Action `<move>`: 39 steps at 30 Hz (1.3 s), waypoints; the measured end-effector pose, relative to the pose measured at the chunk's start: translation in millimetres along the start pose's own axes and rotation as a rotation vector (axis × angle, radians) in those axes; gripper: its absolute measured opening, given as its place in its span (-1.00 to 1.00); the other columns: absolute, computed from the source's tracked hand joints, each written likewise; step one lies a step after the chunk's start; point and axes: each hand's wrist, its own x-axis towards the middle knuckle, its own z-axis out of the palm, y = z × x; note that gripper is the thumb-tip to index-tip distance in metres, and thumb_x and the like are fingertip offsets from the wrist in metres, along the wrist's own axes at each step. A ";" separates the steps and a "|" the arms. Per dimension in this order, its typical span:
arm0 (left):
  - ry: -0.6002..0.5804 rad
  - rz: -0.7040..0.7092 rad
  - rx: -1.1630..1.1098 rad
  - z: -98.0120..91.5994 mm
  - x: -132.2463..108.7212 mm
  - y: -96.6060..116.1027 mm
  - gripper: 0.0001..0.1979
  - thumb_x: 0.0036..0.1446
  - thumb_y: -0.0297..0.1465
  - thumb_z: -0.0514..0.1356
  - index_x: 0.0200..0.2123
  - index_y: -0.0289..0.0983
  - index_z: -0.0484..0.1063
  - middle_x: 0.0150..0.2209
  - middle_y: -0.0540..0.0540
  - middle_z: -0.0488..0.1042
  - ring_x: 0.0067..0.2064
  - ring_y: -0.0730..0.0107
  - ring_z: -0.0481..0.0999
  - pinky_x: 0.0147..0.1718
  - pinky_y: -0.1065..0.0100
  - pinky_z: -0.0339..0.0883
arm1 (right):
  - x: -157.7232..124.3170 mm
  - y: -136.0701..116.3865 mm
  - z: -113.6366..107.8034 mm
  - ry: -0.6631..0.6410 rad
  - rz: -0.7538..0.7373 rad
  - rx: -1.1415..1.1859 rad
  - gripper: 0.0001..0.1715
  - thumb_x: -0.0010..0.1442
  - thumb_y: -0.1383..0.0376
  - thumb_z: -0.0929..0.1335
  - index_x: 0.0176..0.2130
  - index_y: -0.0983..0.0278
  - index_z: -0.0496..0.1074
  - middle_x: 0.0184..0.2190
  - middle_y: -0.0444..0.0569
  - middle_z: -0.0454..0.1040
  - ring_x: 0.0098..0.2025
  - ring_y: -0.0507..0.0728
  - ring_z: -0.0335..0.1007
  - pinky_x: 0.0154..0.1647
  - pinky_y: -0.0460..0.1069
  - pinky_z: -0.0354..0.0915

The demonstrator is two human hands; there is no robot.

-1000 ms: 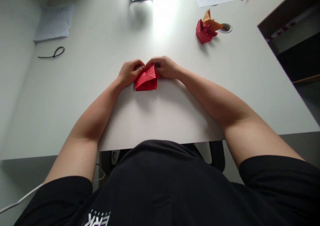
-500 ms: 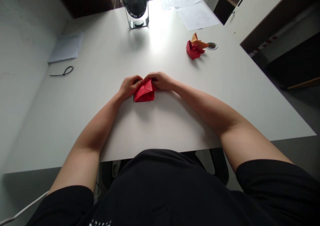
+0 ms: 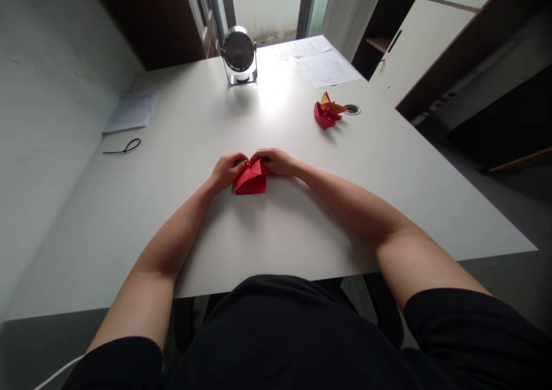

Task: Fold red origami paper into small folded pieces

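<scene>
A piece of red folded paper [image 3: 251, 180] rests on the white table in front of me, its near side partly raised and opened. My left hand [image 3: 229, 168] pinches its far left edge between thumb and fingers. On the far right edge, my right hand [image 3: 273, 162] is closed with the fingers curled over the paper. The two hands almost meet at the paper's far side, so part of that edge is hidden. Farther off to the right stands a red and orange origami piece [image 3: 328, 114], apart from both hands.
On the white table [image 3: 172, 114], a round silver-framed device [image 3: 240, 53] stands at the back. Printed sheets [image 3: 325, 68] lie at the back right, beyond a cable hole [image 3: 352, 110]. To the left are a white packet [image 3: 131, 111] and a black looped tie [image 3: 125, 148].
The camera view has tilted up, so everything sits lower in the picture. Both hands keep their grip on the red paper, which looks nearly the same.
</scene>
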 end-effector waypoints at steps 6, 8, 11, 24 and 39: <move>0.006 0.010 0.005 -0.1 -0.7 -0.4 -0.78 0.14 -0.28 0.14 -0.26 -0.17 0.57 -0.30 -0.07 0.61 -0.29 0.26 0.51 -0.28 0.30 0.34 | 1.0 0.4 -0.4 -0.004 -0.001 0.017 -0.62 0.03 0.37 0.28 -0.20 0.28 0.60 -0.28 -0.08 0.57 -0.30 0.03 0.38 -0.24 -0.09 0.27; 0.003 0.020 0.007 -0.2 -0.4 -1.1 -0.78 0.15 -0.27 0.13 -0.27 -0.17 0.57 -0.29 -0.07 0.61 -0.28 0.25 0.51 -0.26 0.29 0.34 | 0.8 -0.3 -0.7 0.002 -0.009 0.011 -0.63 0.04 0.38 0.27 -0.20 0.28 0.60 -0.29 -0.08 0.56 -0.32 0.03 0.36 -0.24 -0.09 0.26; -0.007 0.036 0.008 -0.2 0.4 -2.9 -0.77 0.16 -0.26 0.12 -0.27 -0.15 0.56 -0.29 -0.07 0.61 -0.27 0.24 0.50 -0.26 0.27 0.33 | 0.4 -0.1 -1.0 -0.010 -0.007 0.002 -0.64 0.06 0.37 0.28 -0.20 0.27 0.59 -0.30 -0.08 0.55 -0.31 0.04 0.37 -0.23 -0.08 0.26; -0.018 0.040 0.025 1.5 1.3 -8.9 -0.75 0.19 -0.27 0.11 -0.25 -0.24 0.56 -0.27 -0.08 0.61 -0.26 0.32 0.49 -0.27 0.36 0.31 | 0.4 4.6 -0.5 -0.021 -0.017 -0.033 -0.64 0.11 0.34 0.27 -0.17 0.32 0.57 -0.30 -0.08 0.51 -0.32 0.01 0.32 -0.24 -0.10 0.22; -0.008 0.067 0.020 4.7 0.6 -12.1 -0.76 0.22 -0.28 0.11 -0.25 -0.23 0.55 -0.29 -0.06 0.59 -0.31 0.36 0.47 -0.31 0.39 0.28 | -1.4 3.6 -0.9 -0.032 0.003 0.003 -0.67 0.15 0.33 0.27 -0.18 0.35 0.55 -0.33 -0.10 0.51 -0.33 0.00 0.31 -0.26 -0.12 0.22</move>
